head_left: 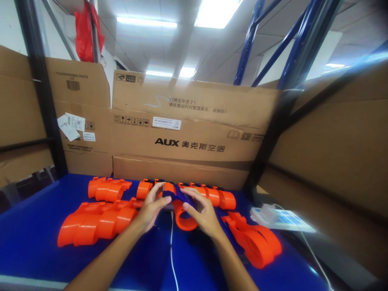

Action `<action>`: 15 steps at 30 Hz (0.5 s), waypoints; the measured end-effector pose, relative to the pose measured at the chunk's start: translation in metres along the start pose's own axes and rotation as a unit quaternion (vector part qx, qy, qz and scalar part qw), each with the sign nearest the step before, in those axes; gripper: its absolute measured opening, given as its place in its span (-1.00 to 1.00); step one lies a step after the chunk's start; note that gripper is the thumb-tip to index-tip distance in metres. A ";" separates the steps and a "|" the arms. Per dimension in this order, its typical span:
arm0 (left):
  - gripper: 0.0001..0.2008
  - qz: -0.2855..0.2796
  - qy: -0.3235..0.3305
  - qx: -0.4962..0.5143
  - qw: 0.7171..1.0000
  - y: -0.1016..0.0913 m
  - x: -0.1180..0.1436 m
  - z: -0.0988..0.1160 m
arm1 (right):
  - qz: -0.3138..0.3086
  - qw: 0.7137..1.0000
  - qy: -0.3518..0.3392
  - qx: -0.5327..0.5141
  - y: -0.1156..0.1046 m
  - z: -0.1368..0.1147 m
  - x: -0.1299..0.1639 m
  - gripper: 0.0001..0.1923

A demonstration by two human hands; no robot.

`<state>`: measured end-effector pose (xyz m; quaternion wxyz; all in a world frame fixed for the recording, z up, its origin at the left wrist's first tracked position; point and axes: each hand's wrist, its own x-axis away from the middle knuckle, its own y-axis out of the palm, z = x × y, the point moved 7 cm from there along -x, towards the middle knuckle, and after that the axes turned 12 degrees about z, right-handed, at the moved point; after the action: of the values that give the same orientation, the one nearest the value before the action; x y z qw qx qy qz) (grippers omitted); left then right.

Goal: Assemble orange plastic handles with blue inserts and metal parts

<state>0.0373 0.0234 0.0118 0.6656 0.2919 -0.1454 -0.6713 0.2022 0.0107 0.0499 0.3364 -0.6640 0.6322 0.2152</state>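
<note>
My left hand (154, 207) is curled, with thumb and fingers closed on the left side of a dark part with an orange top (169, 187). My right hand (202, 211) bends over the right side of an orange plastic ring piece (179, 209), its thumb at the ring's upper edge. The ring hangs below the dark part, its round opening towards me; the two seem joined, though fingers hide the join. A white cable (172, 246) runs from beneath them towards me.
Orange curved pieces stand in rows at the front left (100, 220), back left (107, 190) and back right (212, 197); more lie at right (257, 242). A white power strip (281, 219) lies right on the blue tabletop (142, 266). Cardboard (194, 125) and dark posts (269, 133) enclose the back.
</note>
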 end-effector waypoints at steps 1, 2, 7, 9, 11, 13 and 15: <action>-0.57 -0.006 0.003 0.002 1.000 0.000 0.000 0.001 | -0.001 1.000 0.002 -0.007 0.000 0.000 0.000 -0.58; -0.55 -0.009 0.006 0.005 1.000 0.000 0.000 0.002 | 0.002 1.000 0.004 -0.009 0.000 0.001 0.001 -0.55; -0.42 -0.036 0.021 0.014 0.999 -0.001 0.002 0.004 | 0.005 0.996 -0.048 0.078 -0.002 -0.004 0.005 -0.38; -0.38 -0.074 0.033 0.012 0.997 0.003 0.005 0.004 | 0.009 0.986 -0.102 0.132 -0.002 -0.011 0.008 -0.31; -0.32 -0.105 0.063 0.003 0.992 0.007 0.010 0.005 | 0.023 0.971 -0.161 0.174 -0.003 -0.019 0.011 -0.24; -0.30 -0.112 0.105 -0.017 0.988 0.010 0.013 0.008 | 0.041 0.953 -0.215 0.210 -0.003 -0.025 0.015 -0.21; -0.35 -0.101 0.143 -0.048 0.983 0.011 0.014 0.010 | 0.052 0.935 -0.258 0.239 -0.002 -0.029 0.018 -0.22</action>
<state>0.0413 0.0070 0.0229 0.6218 0.3655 0.0140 -0.6925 0.2018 -0.0227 0.0566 0.6247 -0.4517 0.5905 0.2389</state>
